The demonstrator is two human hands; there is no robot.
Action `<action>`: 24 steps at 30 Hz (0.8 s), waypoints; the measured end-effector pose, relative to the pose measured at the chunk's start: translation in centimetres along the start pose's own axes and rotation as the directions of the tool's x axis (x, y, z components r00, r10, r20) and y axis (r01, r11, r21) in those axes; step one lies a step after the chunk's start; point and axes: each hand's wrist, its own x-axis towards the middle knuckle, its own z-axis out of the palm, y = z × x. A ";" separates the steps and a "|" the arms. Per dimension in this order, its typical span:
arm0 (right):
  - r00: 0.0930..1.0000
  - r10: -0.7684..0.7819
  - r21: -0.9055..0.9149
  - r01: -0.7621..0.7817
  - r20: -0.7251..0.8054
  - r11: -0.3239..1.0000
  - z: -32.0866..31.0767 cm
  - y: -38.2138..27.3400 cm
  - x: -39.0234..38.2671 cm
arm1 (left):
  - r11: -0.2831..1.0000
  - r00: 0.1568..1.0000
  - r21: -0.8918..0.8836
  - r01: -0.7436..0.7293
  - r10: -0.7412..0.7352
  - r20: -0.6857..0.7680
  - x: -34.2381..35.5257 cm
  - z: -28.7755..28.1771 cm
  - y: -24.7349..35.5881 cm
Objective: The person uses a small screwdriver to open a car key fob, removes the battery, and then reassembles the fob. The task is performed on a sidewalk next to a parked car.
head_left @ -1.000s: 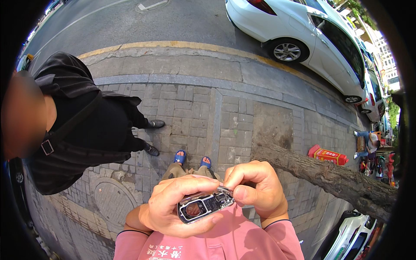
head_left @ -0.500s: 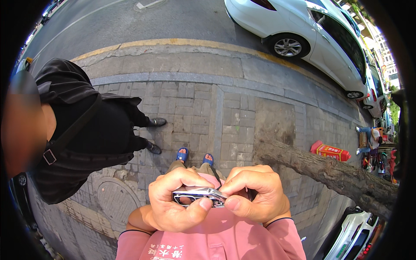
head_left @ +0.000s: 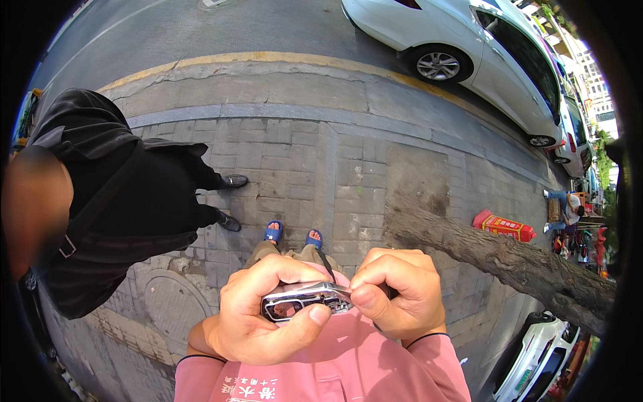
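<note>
In front of the pink shirt, my left hand (head_left: 268, 315) is closed around a small silver-edged case (head_left: 295, 303). Its fingers lie behind the case and its thumb presses on the near side. An opening with a shiny rim and small inner parts shows on that side; the exact kind of thing is unclear. My right hand (head_left: 402, 288) pinches the case's right end between thumb and curled forefinger. A dark piece shows partly behind the right fingers, mostly hidden. Just beyond the case, a thin dark cord (head_left: 326, 265) runs upward.
A person in black (head_left: 134, 194) stands close at the left. To the right a tree trunk (head_left: 495, 251) slants across, with a red-and-yellow bag-like object (head_left: 504, 226) beyond it. A white car (head_left: 462, 47) is parked past the kerb. A round manhole cover (head_left: 175, 301) lies at lower left.
The right thumb and forefinger have drawn closer together at the case's right end. The left hand keeps its hold. The whole view has shifted slightly.
</note>
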 end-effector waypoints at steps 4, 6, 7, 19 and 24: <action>0.994 -0.062 0.005 0.062 0.088 0.998 -0.2 -0.2 0.0 | 0.995 0.998 -0.068 -0.066 0.065 -0.020 -0.9 0.6 -0.2; 0.991 -0.049 0.032 0.045 0.127 0.998 -0.3 -0.3 -0.1 | 0.994 0.994 0.019 -0.110 0.110 -0.008 -1.2 0.5 -0.1; 0.988 -0.035 0.051 0.028 0.150 0.998 -0.4 -0.2 -0.2 | 0.980 0.985 0.098 -0.174 0.173 0.022 -0.9 0.4 -0.4; 0.972 0.024 0.160 -0.063 0.234 0.985 -0.8 0.1 -0.9 | 0.934 0.959 0.222 -0.279 0.261 0.107 -0.1 0.4 -0.2; 0.967 0.012 0.208 -0.067 0.256 0.976 -1.2 0.2 -0.5 | 0.938 0.966 0.238 -0.251 0.230 0.116 0.1 0.6 0.0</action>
